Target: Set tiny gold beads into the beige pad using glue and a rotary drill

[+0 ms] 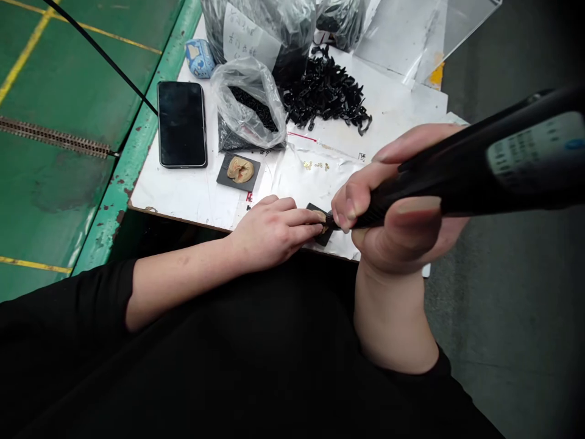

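So, the black handheld tool (439,164) is gripped pretty firmly in the right hand (397,241), fingers wrapped around its narrow end and thumb laid along the side, with its tip aimed down at a small dark block (324,238) near the table's front edge. That block is partly covered by the left hand (276,228), whose fingers are stretched out together with the tips right by the tool's tip; whether anything's actually being pinched there can't be told, since the contact is hidden. A bit of something tan can be made out on the block. Just beyond, some tiny gold-coloured pieces (316,166) are scattered on the white surface (393,103). Over to the left, a second dark block (223,178) is topped with a tan lump (241,170), near a phone (181,125) and a clear bag (227,79) filled with black bits. A loose pile of black parts (331,91) is heaped beside the bag.
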`<act>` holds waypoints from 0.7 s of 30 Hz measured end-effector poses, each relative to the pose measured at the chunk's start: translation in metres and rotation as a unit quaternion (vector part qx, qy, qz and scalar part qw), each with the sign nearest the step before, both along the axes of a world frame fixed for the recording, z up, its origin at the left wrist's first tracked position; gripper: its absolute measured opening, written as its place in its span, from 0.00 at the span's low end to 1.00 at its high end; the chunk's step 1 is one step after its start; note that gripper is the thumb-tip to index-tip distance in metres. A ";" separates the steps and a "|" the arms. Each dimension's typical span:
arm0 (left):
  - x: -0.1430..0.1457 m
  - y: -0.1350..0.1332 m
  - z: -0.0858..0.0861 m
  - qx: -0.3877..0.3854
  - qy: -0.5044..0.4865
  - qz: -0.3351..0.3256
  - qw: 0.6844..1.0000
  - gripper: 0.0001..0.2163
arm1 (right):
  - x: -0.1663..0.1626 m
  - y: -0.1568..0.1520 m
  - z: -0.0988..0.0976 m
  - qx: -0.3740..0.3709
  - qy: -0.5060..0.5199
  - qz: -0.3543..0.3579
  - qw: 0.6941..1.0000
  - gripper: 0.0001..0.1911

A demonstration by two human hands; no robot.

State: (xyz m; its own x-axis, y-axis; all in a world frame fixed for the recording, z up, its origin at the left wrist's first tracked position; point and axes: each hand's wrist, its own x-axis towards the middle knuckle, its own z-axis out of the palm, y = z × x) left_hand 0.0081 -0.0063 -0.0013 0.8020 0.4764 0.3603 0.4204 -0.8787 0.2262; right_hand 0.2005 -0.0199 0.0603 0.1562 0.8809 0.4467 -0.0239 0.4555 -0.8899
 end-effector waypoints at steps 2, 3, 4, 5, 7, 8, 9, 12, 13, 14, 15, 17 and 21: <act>0.000 0.000 0.000 -0.002 0.004 -0.001 1.000 0.16 | -0.001 0.002 -0.003 0.002 0.028 0.011 1.000 0.26; 0.000 0.000 -0.001 -0.004 0.008 0.000 1.000 0.16 | -0.001 0.003 -0.004 -0.001 0.031 0.013 0.999 0.26; 0.000 0.000 -0.002 -0.006 0.013 0.002 1.000 0.16 | -0.001 0.004 -0.005 -0.003 0.025 0.013 1.000 0.27; 0.000 0.000 -0.002 -0.008 0.018 0.003 1.000 0.16 | -0.001 0.004 -0.005 -0.003 0.013 0.012 1.000 0.27; 0.000 -0.001 -0.004 -0.011 0.021 0.005 1.000 0.16 | -0.001 0.003 -0.004 0.003 -0.005 0.007 1.000 0.28; 0.000 -0.001 -0.005 -0.012 0.018 0.004 1.000 0.16 | -0.001 0.002 -0.002 0.004 -0.005 0.006 1.000 0.27; 0.000 -0.001 -0.005 -0.012 0.012 0.003 1.000 0.16 | -0.001 0.001 -0.001 0.004 0.001 0.008 1.000 0.26; 0.001 -0.001 -0.007 -0.011 -0.006 0.002 1.000 0.15 | -0.003 -0.002 0.004 -0.009 0.027 0.023 0.999 0.24; 0.001 -0.001 -0.007 -0.012 -0.010 0.002 1.000 0.15 | -0.003 -0.002 0.004 -0.018 0.028 0.029 0.999 0.23; 0.001 -0.001 -0.007 -0.013 -0.011 0.003 1.000 0.15 | -0.004 -0.002 0.005 -0.019 0.028 0.034 0.999 0.23; 0.000 -0.001 -0.007 -0.014 -0.009 0.004 1.000 0.15 | -0.004 -0.001 0.004 -0.015 0.031 0.037 0.999 0.23; 0.000 0.000 -0.008 -0.017 -0.006 0.002 1.000 0.15 | -0.003 0.002 0.003 -0.002 0.048 0.044 0.998 0.21; -0.002 0.000 -0.009 -0.016 -0.023 0.001 1.000 0.15 | 0.015 0.004 0.006 -0.027 0.048 0.025 0.998 0.31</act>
